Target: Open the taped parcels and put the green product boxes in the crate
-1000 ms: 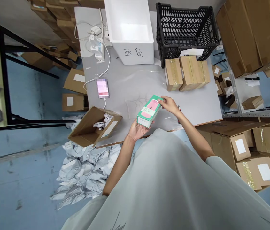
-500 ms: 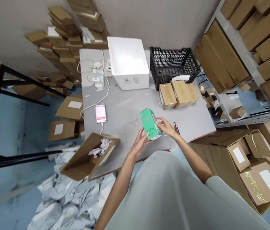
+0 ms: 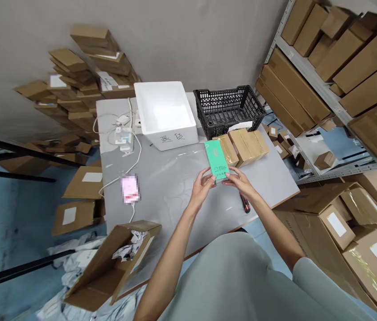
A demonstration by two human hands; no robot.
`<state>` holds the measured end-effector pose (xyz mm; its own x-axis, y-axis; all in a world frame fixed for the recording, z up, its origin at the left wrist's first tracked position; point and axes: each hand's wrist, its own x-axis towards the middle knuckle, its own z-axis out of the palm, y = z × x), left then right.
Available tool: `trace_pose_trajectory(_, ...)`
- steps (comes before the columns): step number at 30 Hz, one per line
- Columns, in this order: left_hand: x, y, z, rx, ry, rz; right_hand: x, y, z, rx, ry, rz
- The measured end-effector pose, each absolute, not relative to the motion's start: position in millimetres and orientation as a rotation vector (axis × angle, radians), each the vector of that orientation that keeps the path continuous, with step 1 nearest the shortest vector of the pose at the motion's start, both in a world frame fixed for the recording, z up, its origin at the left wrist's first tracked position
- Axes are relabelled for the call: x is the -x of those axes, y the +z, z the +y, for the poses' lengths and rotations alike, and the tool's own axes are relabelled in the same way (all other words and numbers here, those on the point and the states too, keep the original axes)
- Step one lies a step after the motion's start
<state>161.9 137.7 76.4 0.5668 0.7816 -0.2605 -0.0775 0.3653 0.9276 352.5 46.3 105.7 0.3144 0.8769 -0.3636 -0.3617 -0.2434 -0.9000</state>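
Observation:
A green box point(image 3: 217, 159) with small dark print is held above the table between my two hands. My left hand point(image 3: 203, 187) grips its lower left corner, thumb on the face. On the lower right corner my right hand point(image 3: 241, 182) is closed in the same way. Just behind the box stand taped brown cartons point(image 3: 246, 145), partly covered by it. A red and black tool point(image 3: 244, 203), its kind not clear, lies on the table by my right wrist.
At the back of the grey table point(image 3: 161, 191) are a white bin point(image 3: 171, 120) and a black crate point(image 3: 228, 109). An open carton point(image 3: 108, 267) with crumpled paper sits at the left edge, near a power strip point(image 3: 124, 139). A large carton point(image 3: 312, 232) full of boxes stands right.
The green box has moved away from my body toward the brown cartons and now stands more upright. My right hand has shifted from its side to its lower corner. The view has tilted up.

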Motion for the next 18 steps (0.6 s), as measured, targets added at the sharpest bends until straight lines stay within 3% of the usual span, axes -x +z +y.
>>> trace_pose_trajectory(10, -317.1, 100.5, 313.0, -1.096, 0.885, 0.86, -484.7, 115.2, 245.3, 1.271, 1.124, -0.542)
trace_pose_trajectory(18, -398.1, 95.3, 430.0, -0.933, 0.917, 1.144, -534.5, 112.1, 393.0, 1.516, 1.171, -0.503)
